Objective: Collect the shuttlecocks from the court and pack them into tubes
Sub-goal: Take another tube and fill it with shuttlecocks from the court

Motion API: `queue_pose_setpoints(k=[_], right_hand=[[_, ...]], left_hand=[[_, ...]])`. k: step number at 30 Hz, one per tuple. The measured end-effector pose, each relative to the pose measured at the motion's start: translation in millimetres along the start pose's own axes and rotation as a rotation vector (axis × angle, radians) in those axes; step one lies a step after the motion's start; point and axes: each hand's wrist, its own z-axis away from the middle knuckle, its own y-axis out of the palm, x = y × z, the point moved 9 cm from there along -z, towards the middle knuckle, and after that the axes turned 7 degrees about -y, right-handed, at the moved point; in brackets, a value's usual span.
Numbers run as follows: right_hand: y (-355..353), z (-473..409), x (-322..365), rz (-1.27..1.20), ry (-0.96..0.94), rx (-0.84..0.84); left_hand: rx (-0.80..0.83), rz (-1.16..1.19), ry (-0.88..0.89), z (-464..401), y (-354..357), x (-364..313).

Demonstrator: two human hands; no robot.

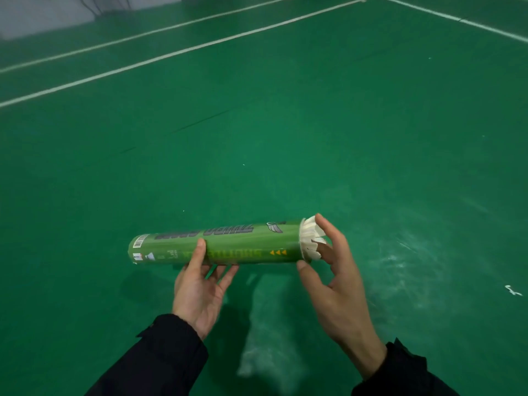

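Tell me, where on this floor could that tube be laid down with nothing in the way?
Bare green floor stretches from the tube up to the white court lines. Left of the left hand is bare too. At lower right, beyond the right hand, lies a small white scrap.

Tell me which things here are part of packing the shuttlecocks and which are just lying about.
Part of the job:
green cardboard tube, held by left hand
white feather shuttlecock at its open end, touched by right hand

Lying about:
small white scrap on green court floor

tube point(243, 244): glossy card (printed) | shuttlecock point(310, 238): white feathers | court floor point(285, 124): smooth, scuffed
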Motion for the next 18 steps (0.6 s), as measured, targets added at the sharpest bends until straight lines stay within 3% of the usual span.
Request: queue_pose_setpoints(k=[9, 18], right_hand=[[-22.7, 5.2, -29.3, -0.301, 0.203, -0.221], [-36.2, 4.9, -36.4, -0.3, 0.27, -0.17]], left_hand=[[0.095, -0.135, 0.151, 13.4, 4.7, -16.7], [-0.228, 0.079, 0.422, 15.3, -66.8, -118.0]])
